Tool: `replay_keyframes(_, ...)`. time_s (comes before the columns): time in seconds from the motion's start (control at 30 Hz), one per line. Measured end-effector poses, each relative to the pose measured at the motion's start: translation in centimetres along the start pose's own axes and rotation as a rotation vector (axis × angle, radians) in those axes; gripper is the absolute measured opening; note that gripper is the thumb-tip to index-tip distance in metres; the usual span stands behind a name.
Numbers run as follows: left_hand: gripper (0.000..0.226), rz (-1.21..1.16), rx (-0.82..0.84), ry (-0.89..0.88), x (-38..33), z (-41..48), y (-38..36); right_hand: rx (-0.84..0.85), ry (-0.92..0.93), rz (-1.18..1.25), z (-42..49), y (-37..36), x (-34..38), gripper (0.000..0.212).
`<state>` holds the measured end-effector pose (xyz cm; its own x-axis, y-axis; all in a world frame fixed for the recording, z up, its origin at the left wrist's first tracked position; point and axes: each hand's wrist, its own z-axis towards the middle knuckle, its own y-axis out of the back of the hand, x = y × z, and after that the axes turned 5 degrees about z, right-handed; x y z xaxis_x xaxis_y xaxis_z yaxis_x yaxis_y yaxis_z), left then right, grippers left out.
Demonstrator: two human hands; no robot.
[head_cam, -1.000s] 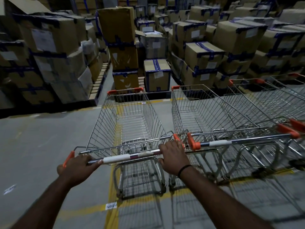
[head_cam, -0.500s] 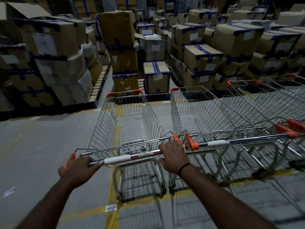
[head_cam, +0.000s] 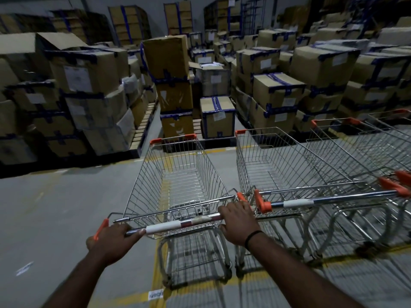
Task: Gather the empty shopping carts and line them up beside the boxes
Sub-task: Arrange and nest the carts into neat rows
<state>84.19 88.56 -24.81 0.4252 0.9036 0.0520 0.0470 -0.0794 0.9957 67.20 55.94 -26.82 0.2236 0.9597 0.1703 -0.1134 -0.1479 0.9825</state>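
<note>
Gripping the cart handle (head_cam: 173, 225) are left hand (head_cam: 111, 241) and right hand (head_cam: 239, 223); floor sticker (head_cam: 155, 294) illegible.

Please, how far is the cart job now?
Done: silver wire carts with orange corners stand side by side on the right, facing the brown taped cardboard boxes. In hand: the left hand and right hand grip the handle of another empty wire cart beside them. Left: probably roll it level with them.

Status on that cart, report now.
Left grip and right grip both on the handle. Cart empty, beside parked cart. Boxes dead ahead.
</note>
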Motion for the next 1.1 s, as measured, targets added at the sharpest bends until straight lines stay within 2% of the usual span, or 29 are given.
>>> replay_keyframes(0.13,0.063,0.007,0.039,0.000,-0.4,-0.3,0.6,0.019,0.012,0.002,-0.1,0.2,-0.1,0.043)
replay_keyframes(0.43,0.065,0.008,0.160,0.095,-1.3,-1.4,1.6,0.050,0.017,0.012,-0.4,0.5,-0.4,0.052)
replay_keyframes(0.57,0.099,-0.006,0.170,0.019,0.4,-0.2,0.1,0.038,0.015,-0.014,-0.2,0.2,-0.2,0.053)
replay_keyframes(0.63,0.102,-0.001,0.185,0.037,0.7,0.1,0.0,0.046,0.000,-0.030,0.0,0.2,-0.1,0.052)
replay_keyframes(0.73,0.093,0.006,0.249,0.092,0.5,0.1,0.7,0.083,-0.040,-0.051,0.6,0.2,-0.1,0.053)
replay_keyframes(0.8,0.089,-0.013,0.286,0.032,0.9,0.1,1.1,0.108,-0.075,-0.029,0.7,0.1,0.0,0.062)
replay_keyframes(0.83,0.080,-0.043,0.300,-0.001,1.2,0.2,1.3,0.090,-0.075,-0.022,0.9,0.2,0.2,0.065)
replay_keyframes(0.93,0.045,-0.133,0.347,-0.097,2.3,0.2,1.9,0.100,-0.132,-0.014,1.3,0.7,0.6,0.046)
replay_keyframes(1.03,0.039,-0.213,0.291,-0.194,4.1,0.4,1.6,0.147,-0.160,0.041,1.5,1.3,1.1,0.034)
replay_keyframes(1.1,0.039,-0.295,0.256,-0.194,5.5,0.8,1.2,0.175,-0.187,0.109,1.7,2.3,1.8,0.025)
